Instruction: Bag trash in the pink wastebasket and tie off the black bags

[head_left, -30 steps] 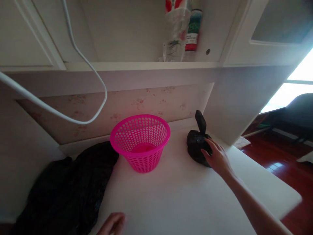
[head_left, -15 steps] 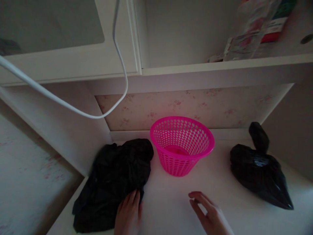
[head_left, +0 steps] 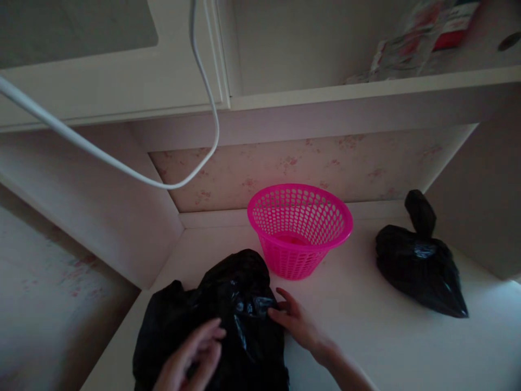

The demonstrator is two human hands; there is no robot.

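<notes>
A loose, crumpled black plastic bag [head_left: 248,309] lies on the white surface at the lower middle. Over its front part hovers my left hand [head_left: 193,353], fingers curled with a gap to the thumb and nothing visibly held. My right hand [head_left: 299,323] is at the bag's right edge, fingers apart, one fingertip touching the plastic; a firm grip does not show. Just behind the bag stands a pink plastic basket [head_left: 299,263] with a perforated wall, upright.
A knotted, filled black bag [head_left: 421,271] rests at the right on the white surface [head_left: 350,309]. Above runs an open shelf [head_left: 366,89] with packages at its right end. A white cable [head_left: 122,167] hangs across the upper left, before a cabinet door [head_left: 183,76].
The black plastic bag has shifted right and toward me, spreading out. My left hand has lifted off its edge and moved left; my right hand has moved left to the bag.
</notes>
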